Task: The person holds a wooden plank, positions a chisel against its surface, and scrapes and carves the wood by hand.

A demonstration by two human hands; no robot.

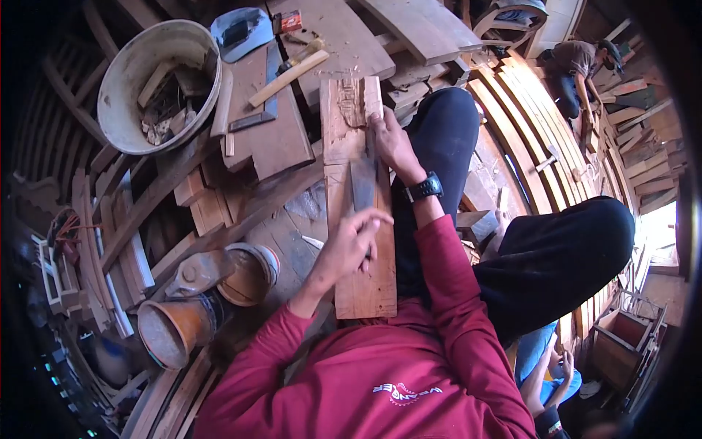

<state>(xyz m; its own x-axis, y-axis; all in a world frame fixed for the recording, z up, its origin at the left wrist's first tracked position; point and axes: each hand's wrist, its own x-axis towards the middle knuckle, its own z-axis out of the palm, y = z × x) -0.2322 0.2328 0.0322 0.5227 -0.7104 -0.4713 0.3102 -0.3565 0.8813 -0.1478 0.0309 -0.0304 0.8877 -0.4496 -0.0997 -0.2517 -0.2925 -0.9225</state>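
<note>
A long wooden board (365,285) lies lengthwise over my lap, its far end rough and gouged. My right hand (397,148), with a black watch at the wrist, is closed at the board's right side. Its thumb presses on a narrow wooden strip (373,96) at the far end; the other fingers are mostly hidden. A flat grey metal blade (363,184) rests along the board between my hands, its upper end blurred. Just below the blade, my left hand (347,249) hovers over the board, index finger stretched out and the others loosely bent, holding nothing visible.
A white bucket (121,95) of wood scraps stands at upper left. Near it are a try square (272,91), a light wooden stick (287,78) and a blue cap (241,33). Orange containers (167,329) stand at left. A hammer (547,159) and another person (574,73) are at right.
</note>
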